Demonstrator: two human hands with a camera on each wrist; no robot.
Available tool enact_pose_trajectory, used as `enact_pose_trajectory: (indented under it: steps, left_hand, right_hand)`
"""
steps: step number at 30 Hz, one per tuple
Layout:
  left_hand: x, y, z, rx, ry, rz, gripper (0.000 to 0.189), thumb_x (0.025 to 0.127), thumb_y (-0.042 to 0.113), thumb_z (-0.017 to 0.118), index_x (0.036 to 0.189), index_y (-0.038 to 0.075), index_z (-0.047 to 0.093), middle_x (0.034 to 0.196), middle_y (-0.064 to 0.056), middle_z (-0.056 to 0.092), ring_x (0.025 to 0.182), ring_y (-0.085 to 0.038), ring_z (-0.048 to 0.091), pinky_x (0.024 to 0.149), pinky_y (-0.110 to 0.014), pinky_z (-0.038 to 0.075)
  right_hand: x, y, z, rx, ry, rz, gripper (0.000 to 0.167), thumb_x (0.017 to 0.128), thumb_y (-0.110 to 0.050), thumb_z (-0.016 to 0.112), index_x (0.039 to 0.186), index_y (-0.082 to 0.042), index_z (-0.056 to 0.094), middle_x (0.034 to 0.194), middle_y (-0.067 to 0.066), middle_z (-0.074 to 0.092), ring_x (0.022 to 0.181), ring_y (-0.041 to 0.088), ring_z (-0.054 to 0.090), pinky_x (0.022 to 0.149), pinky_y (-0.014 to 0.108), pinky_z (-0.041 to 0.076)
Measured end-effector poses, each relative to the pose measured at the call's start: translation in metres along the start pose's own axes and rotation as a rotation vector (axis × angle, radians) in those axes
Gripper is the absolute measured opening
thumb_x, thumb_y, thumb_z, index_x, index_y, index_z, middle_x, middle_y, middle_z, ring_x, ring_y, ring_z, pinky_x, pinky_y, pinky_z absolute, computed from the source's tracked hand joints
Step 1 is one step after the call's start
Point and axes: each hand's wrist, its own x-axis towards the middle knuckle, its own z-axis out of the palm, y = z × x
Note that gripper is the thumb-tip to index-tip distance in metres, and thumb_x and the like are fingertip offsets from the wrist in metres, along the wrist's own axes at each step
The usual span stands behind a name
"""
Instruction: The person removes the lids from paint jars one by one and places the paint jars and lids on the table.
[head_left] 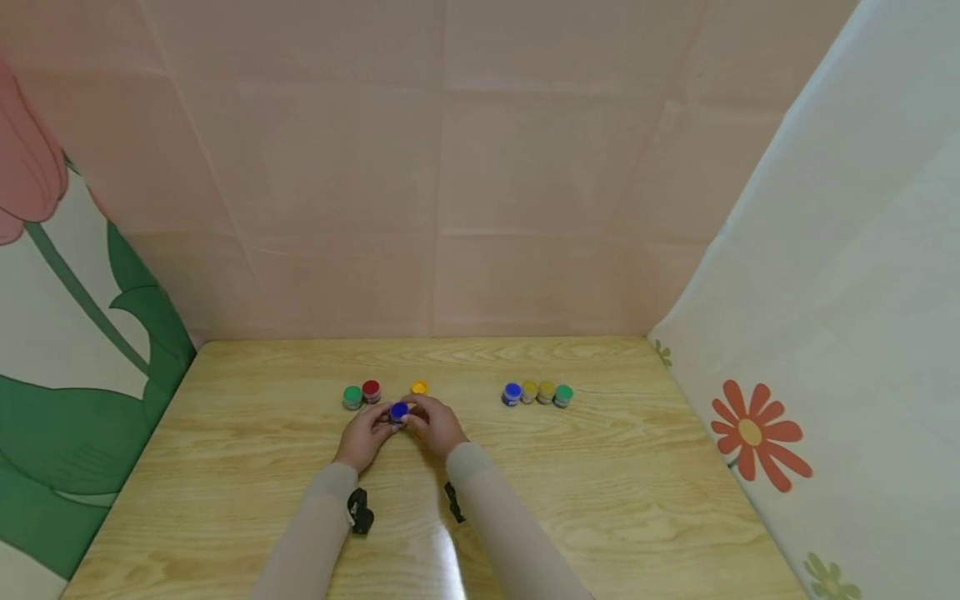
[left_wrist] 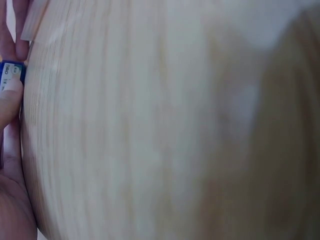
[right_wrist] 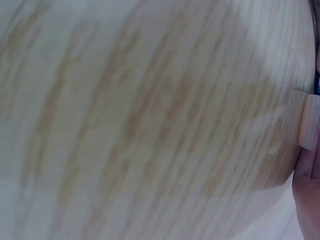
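Note:
Both hands meet around a small pot with a blue lid (head_left: 399, 412), left of the table's middle. My left hand (head_left: 363, 438) holds it from the left. In the left wrist view its thumb (left_wrist: 9, 102) lies across the white label of the blue pot (left_wrist: 14, 70). From the right, my right hand (head_left: 438, 425) pinches the same pot, with fingers at its lid. Just behind the hands is an orange-topped pot (head_left: 418, 387), its lower part hidden. A green-lidded pot (head_left: 352, 397) and a red-lidded pot (head_left: 371, 392) stand beyond the left hand.
On the wooden table (head_left: 637, 483), a row to the right holds a blue-lidded pot (head_left: 512, 394), two yellowish-lidded pots (head_left: 529, 392) and another green-lidded pot (head_left: 563, 396). A pink cloth (head_left: 435, 208) hangs behind the table, with flower-patterned cloths at both sides.

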Motion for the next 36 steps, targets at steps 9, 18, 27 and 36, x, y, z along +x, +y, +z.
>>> enact_pose_trajectory:
  steps: [9,18,27,36]
  left_hand:
    - [0.0004,-0.0021,-0.0006,0.011,-0.002,-0.017,0.038,0.093,0.001,0.071,0.13,0.0,0.065,0.121,-0.017,0.063,0.111,-0.033,0.065,0.094,-0.043,0.056]
    - [0.0021,-0.005,-0.0006,0.003,-0.004,-0.028,0.039,0.093,0.002,0.071,0.131,0.001,0.065,0.122,-0.016,0.063,0.112,-0.032,0.065,0.095,-0.042,0.056]
    - [0.0008,-0.0035,-0.0001,0.004,-0.005,-0.024,0.039,0.093,0.002,0.071,0.132,0.0,0.064,0.123,-0.016,0.062,0.113,-0.032,0.065,0.095,-0.042,0.055]
    - [0.001,-0.0024,-0.0001,0.007,-0.011,-0.019,0.037,0.094,0.001,0.07,0.13,0.0,0.065,0.121,-0.017,0.062,0.112,-0.034,0.065,0.095,-0.043,0.056]
  right_hand:
    - [-0.0002,0.0015,0.0019,0.027,-0.004,0.003,0.035,0.102,-0.022,0.064,0.135,-0.012,0.06,0.112,0.009,0.071,0.1,0.022,0.068,0.084,0.035,0.057]
    - [-0.0009,0.0006,0.0057,0.036,0.022,-0.001,0.024,0.101,-0.023,0.065,0.123,-0.016,0.061,0.109,0.007,0.071,0.098,0.022,0.068,0.087,0.039,0.056]
    - [-0.0002,0.0018,0.0045,0.02,0.018,-0.006,0.023,0.101,-0.021,0.063,0.124,-0.017,0.064,0.111,0.005,0.071,0.097,0.019,0.068,0.082,0.035,0.056]
    - [-0.0012,0.0022,-0.0003,0.006,-0.001,-0.007,0.027,0.103,-0.02,0.06,0.13,-0.017,0.065,0.113,0.005,0.071,0.1,0.019,0.068,0.084,0.034,0.057]
